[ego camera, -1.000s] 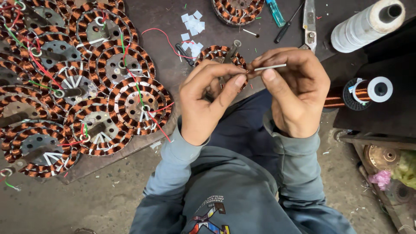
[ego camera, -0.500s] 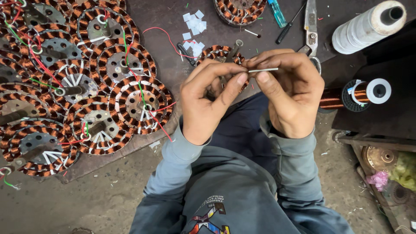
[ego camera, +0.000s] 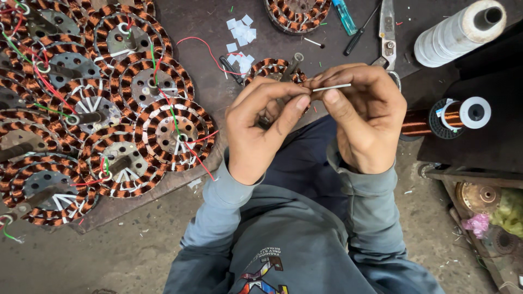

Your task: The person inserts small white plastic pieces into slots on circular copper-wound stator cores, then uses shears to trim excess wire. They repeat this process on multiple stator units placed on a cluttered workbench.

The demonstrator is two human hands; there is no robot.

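My left hand point(ego camera: 261, 125) and my right hand point(ego camera: 366, 114) meet over a round copper-wound stator point(ego camera: 272, 69) that lies on the dark board, mostly hidden behind my fingers. The right hand pinches a thin white sleeve tube point(ego camera: 332, 87) between thumb and forefinger. The left thumb and fingers press together at the tube's left end; a fine wire there is too small to make out. Both forearms wear grey-blue sleeves.
Several finished copper stators point(ego camera: 103, 109) with red and green leads are stacked at the left. Small white paper pieces point(ego camera: 241, 30), another stator point(ego camera: 297, 12), a screwdriver point(ego camera: 344, 16), scissors point(ego camera: 388, 32), a white thread cone point(ego camera: 460, 32) and a copper wire spool point(ego camera: 455, 115) lie behind and to the right.
The hands stay together over the stator. The white tube has shifted slightly in my right fingers; the rest is unchanged.
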